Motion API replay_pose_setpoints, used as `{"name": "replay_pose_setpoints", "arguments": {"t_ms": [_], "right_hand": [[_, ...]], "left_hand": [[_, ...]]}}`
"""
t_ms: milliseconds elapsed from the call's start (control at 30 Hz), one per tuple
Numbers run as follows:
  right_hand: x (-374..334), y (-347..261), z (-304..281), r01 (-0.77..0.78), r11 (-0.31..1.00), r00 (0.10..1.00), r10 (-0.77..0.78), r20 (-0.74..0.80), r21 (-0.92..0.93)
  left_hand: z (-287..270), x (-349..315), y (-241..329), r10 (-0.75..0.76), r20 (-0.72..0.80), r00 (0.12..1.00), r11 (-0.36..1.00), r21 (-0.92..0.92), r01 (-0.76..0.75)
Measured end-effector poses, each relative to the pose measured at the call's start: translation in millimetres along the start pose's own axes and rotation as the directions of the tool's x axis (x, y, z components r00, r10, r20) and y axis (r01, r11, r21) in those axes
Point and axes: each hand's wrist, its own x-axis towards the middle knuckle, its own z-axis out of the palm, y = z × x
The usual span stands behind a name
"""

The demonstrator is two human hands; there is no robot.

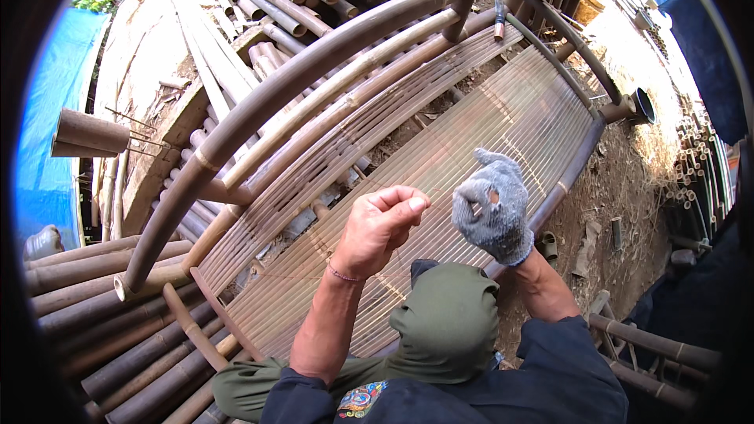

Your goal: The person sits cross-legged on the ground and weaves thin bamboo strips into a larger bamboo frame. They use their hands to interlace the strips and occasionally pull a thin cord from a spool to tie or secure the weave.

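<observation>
My left hand (377, 229) is bare, with a cord around the wrist. Its thumb and forefinger are pinched together, and a faint reddish strand (437, 191) shows by the tips. To its right, my right hand (493, 208) wears a grey knit glove with a hole in it. Its fingers curl into a pinch; whatever they hold is too small to make out. Both hands are above a bamboo bench (424, 159) whose seat is made of narrow slats. Another thin reddish line crosses the slats left of my left wrist. Olive-green cloth (444, 318) covers part of the seat's near side.
A curved bamboo rail (302, 59) rises along the far side. A slim tool (499, 17) lies at the bench's far right end. Bamboo poles (275, 4) are stacked behind, more poles (110, 330) at left. Cut bamboo (695, 173) and a blue tarp (59, 126) flank the bench.
</observation>
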Motion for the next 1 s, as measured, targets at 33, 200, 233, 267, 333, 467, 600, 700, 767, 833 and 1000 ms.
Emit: {"name": "replay_pose_setpoints", "arguments": {"t_ms": [33,200,233,267,333,467,600,700,767,833,1000], "right_hand": [[0,-1,-2,0.022,0.988,0.997,-0.033,0.068,0.151],[5,-1,-8,-0.028,0.994,0.997,0.02,0.076,0.106],[6,-1,-8,-0.07,0.991,0.997,0.064,0.052,0.118],[6,-1,-8,-0.147,0.983,0.988,0.142,0.051,0.113],[6,0,-7,-0.313,0.895,0.949,0.308,0.066,0.317],[-2,2,1,-0.5,0.624,0.859,0.447,0.25,0.601],[-9,5,16,-0.293,0.891,0.956,0.27,0.114,0.346],[-13,1,22,-0.299,0.92,0.953,0.301,0.034,0.251],[-15,-2,22,-0.32,0.902,0.946,0.323,0.036,0.289],[-15,-4,20,-0.307,0.917,0.95,0.309,0.033,0.254],[-12,-5,13,-0.172,0.982,0.985,0.17,0.029,0.08]], "left_hand": [[2,1,1,0.027,0.013,1.0,0.996,-0.09,-0.026],[17,11,-4,0.5,0.167,0.85,0.71,0.483,-0.513],[18,12,-4,0.513,0.19,0.837,0.633,0.575,-0.518],[17,12,-4,0.49,0.22,0.844,0.545,0.678,-0.493],[14,11,-2,0.501,0.206,0.841,0.503,0.721,-0.477],[13,13,-3,0.476,0.032,0.879,0.74,0.525,-0.42],[15,16,-9,0.614,0.038,0.788,0.618,0.598,-0.51],[18,17,-12,0.713,0.039,0.7,0.495,0.68,-0.541],[18,18,-14,0.65,-0.083,0.755,0.62,0.633,-0.464],[18,19,-16,0.716,-0.021,0.698,0.518,0.685,-0.512],[15,17,-14,0.753,0.186,0.631,0.287,0.77,-0.569]]}}
